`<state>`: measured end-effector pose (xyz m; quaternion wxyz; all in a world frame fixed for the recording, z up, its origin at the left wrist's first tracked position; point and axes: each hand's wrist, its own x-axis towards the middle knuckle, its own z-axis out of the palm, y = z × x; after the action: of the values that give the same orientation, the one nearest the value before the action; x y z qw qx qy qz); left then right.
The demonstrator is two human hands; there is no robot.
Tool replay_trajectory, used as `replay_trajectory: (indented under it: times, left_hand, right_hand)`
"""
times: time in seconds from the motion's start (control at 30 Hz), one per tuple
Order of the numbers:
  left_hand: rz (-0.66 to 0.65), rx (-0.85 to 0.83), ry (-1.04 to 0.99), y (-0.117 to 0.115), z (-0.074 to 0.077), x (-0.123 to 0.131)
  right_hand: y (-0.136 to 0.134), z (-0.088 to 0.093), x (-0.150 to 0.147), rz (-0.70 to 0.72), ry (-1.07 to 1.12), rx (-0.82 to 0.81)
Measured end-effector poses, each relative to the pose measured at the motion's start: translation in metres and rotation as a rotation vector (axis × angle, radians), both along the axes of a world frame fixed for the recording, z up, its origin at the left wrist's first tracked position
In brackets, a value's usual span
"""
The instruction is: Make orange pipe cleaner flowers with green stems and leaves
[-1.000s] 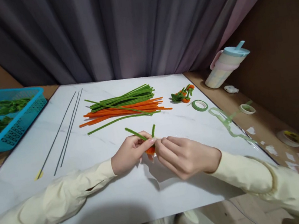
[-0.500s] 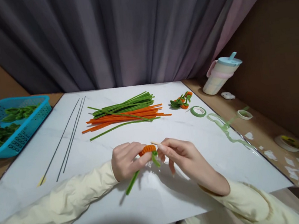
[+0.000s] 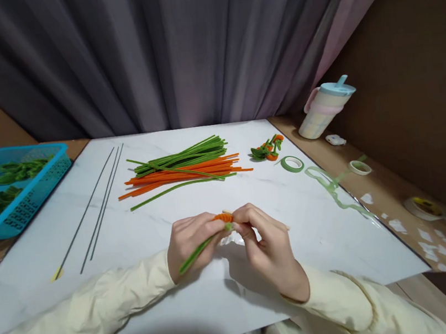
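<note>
My left hand (image 3: pixel 192 244) is closed around a pipe cleaner flower, an orange ridged coil (image 3: pixel 224 218) with a green pipe cleaner stem (image 3: pixel 196 254) slanting down to the left across my fingers. From the right, my right hand (image 3: pixel 270 246) meets it, thumb and forefinger pinched at the coil's right end. The pale tip of a thin stick (image 3: pixel 226 211) shows just above the coil; most of it is hidden by my right hand. Beyond my hands lie green pipe cleaners (image 3: pixel 199 151) and orange pipe cleaners (image 3: pixel 186 172), in bundles.
Three dark wires (image 3: pixel 104 212) lie at left, near a blue basket (image 3: pixel 41 183) of green looped pieces. At right are finished-looking orange and green pieces (image 3: pixel 268 149), green tape (image 3: pixel 292 164), a loose tape strip (image 3: pixel 336 195), paper scraps (image 3: pixel 397 226) and a tumbler (image 3: pixel 323 110).
My right hand has turned and closed in against the orange coil. The green stem has swung up in front of my left fingers. The view has shifted slightly.
</note>
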<state>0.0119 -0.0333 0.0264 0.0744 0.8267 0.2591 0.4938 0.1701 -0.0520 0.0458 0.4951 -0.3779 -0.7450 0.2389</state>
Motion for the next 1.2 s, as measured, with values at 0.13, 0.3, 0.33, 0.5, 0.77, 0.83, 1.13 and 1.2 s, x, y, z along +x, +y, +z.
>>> replay_trajectory:
  times: [0.13, 0.3, 0.33, 0.5, 0.77, 0.83, 1.13, 1.2]
  left_hand:
    - [-0.062, -0.325, -0.168, -0.007, 0.005, 0.006]
    - [-0.053, -0.412, -0.212, -0.008, 0.003, 0.006]
    - [-0.071, -0.421, -0.213, -0.007, 0.002, 0.005]
    - [-0.399, -0.734, -0.253, 0.005, -0.002, -0.006]
    - [-0.719, -1.541, -0.392, 0.027, -0.006, -0.010]
    - [-0.621, -1.516, -0.385, 0.024, -0.003, -0.006]
    - [-0.394, -1.506, -0.491, 0.020, -0.008, 0.001]
    - [-0.373, -1.489, -0.512, 0.020, -0.008, 0.001]
  right_hand:
    - [0.001, 0.003, 0.000, 0.031, 0.053, -0.021]
    - [0.004, 0.006, 0.003, 0.018, 0.042, -0.146]
    - [0.006, 0.008, 0.004, 0.015, 0.015, -0.161]
    - [0.021, 0.020, 0.019, 0.054, -0.179, -0.209]
    - [0.051, 0.022, 0.035, 0.271, -0.492, -0.280]
    - [0.054, 0.017, 0.033, 0.297, -0.511, -0.229]
    - [0.059, 0.009, 0.038, 0.166, -0.328, -0.250]
    - [0.060, 0.009, 0.042, 0.173, -0.356, -0.382]
